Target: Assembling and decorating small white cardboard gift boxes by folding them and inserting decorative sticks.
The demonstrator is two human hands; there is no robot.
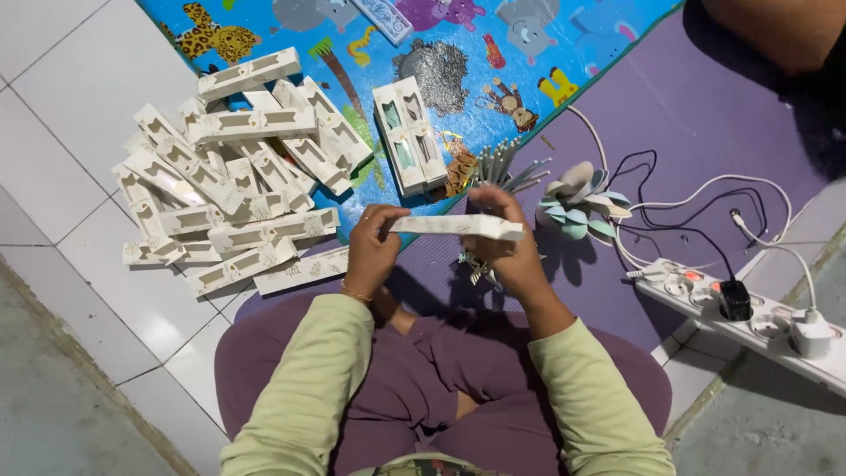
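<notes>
At your far left: heap of slim white card boxes [225, 176], windowed, piled crosswise on tile. Your left hand [370, 249] grips one end of a long white box [458, 226]; your right hand [509, 251] pinches the other end, held level above your lap. Beyond it: bundle of grey sticks [504, 166]. Further right: folded paper petals [582, 203], tangled cables, white power strip [749, 317].

There was only one camera, worn on the person's head. It looked straight down, close above the left hand [370, 251] and right hand [511, 247]. Past the fingertips it saw a mat [617, 53]; left of the fingers, floor tiles [62, 115].
</notes>
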